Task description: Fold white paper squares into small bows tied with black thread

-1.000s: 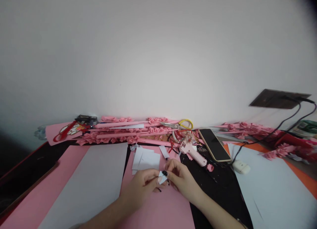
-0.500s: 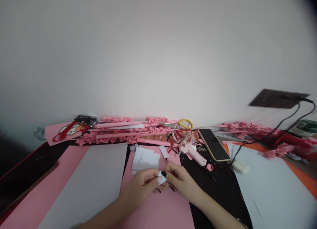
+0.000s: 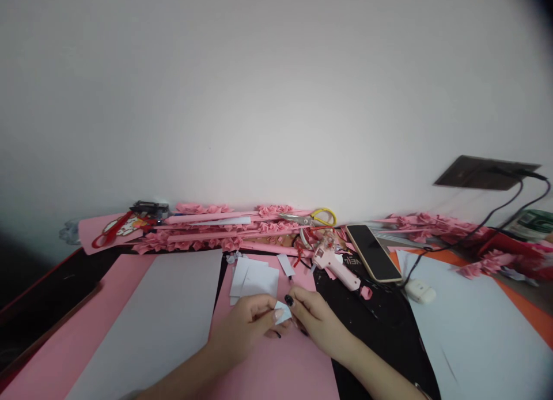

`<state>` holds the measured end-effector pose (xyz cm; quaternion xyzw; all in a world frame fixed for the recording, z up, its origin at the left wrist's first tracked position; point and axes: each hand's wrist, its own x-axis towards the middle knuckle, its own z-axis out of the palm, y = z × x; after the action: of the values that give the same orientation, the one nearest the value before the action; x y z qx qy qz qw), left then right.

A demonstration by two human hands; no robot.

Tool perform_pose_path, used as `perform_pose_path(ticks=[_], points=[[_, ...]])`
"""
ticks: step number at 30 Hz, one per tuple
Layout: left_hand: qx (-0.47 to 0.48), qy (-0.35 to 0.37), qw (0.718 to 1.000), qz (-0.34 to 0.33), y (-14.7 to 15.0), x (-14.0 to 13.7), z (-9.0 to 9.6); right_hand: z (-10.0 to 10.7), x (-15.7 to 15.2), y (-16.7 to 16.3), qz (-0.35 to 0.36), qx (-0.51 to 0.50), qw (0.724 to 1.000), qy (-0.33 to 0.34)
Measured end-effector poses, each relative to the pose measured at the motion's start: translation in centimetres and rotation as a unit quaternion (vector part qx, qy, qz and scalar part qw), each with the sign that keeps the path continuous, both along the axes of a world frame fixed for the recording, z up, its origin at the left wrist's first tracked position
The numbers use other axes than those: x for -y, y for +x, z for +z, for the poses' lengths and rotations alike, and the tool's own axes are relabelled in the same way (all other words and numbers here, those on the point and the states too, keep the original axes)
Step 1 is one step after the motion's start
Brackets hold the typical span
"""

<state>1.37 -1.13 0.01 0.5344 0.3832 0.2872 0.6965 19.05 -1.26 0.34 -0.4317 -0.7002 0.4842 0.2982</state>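
Note:
A small folded piece of white paper (image 3: 283, 312) is pinched between the thumb and fingers of my left hand (image 3: 246, 325). My right hand (image 3: 317, 319) is closed at the paper's right edge, its dark-nailed thumb lifted slightly off the paper's face; its other fingers are partly hidden behind. Both hands are above a pink sheet (image 3: 276, 371). Just beyond them lies a stack of white paper squares (image 3: 259, 280), with a small white strip (image 3: 286, 265) to its right.
A pink glue gun (image 3: 341, 270), a phone (image 3: 374, 253) and yellow-handled scissors (image 3: 317, 217) lie behind my hands. Pink paper flowers (image 3: 190, 241) line the wall. A white earbud case (image 3: 420, 291) rests at right, near black cables (image 3: 488, 221). Large white sheets (image 3: 151, 319) flank the pink one.
My right thumb has lifted off the folded paper and shifted slightly up, uncovering more of its face. My left hand stays in place, holding the paper.

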Motion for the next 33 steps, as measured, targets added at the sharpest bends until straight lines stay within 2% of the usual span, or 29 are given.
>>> perform_pose_path(ticks=[13, 27, 33], points=[[0.013, -0.012, 1.0, 0.009, -0.01, -0.03, 0.29, 0.17, 0.22, -0.22, -0.008, 0.071, 0.994, 0.086], [0.012, 0.003, 1.0, -0.006, -0.06, 0.11, 0.28, 0.12, 0.23, -0.22, 0.002, 0.048, 0.996, 0.076], [-0.01, -0.003, 1.0, 0.006, 0.08, 0.12, 0.06, 0.44, 0.33, -0.16, 0.024, 0.067, 0.993, 0.099]])
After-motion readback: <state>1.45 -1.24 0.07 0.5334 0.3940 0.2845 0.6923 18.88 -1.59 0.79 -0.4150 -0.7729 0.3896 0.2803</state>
